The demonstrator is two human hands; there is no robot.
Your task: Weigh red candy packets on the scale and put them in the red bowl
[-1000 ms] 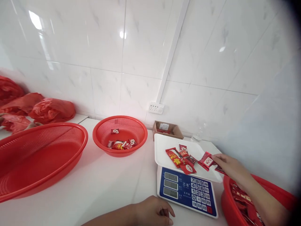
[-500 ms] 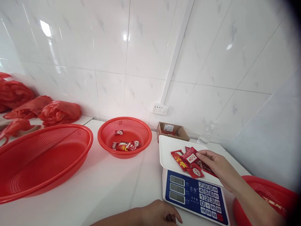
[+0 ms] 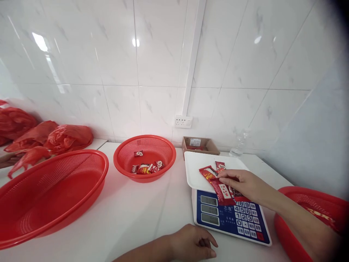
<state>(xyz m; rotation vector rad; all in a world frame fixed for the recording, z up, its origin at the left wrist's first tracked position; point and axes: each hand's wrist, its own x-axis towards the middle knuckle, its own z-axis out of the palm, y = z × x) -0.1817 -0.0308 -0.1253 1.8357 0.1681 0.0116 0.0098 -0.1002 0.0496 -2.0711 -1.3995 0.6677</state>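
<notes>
A white electronic scale (image 3: 196, 165) with a blue keypad panel stands on the white counter. Several red snack packets (image 3: 215, 178) lie on its tray. My right hand (image 3: 242, 183) rests over them, fingers curled on the packets at the tray's front edge. My left hand (image 3: 193, 243) lies loosely curled on the counter just left of the scale's front, holding nothing I can see. A small round red basket (image 3: 144, 143) behind holds several packets (image 3: 145, 167).
A large red oval basket (image 3: 49, 193) fills the left side. Another red basket (image 3: 313, 214) with packets sits at the right edge. Red plastic bags (image 3: 49, 136) lie at the far left. A small cardboard box (image 3: 200, 145) and a clear bottle (image 3: 240, 143) stand by the tiled wall.
My right hand moved from the tray's right edge, where it held a packet, in over the pile and now presses on the packets at the front. The left hand stayed put.
</notes>
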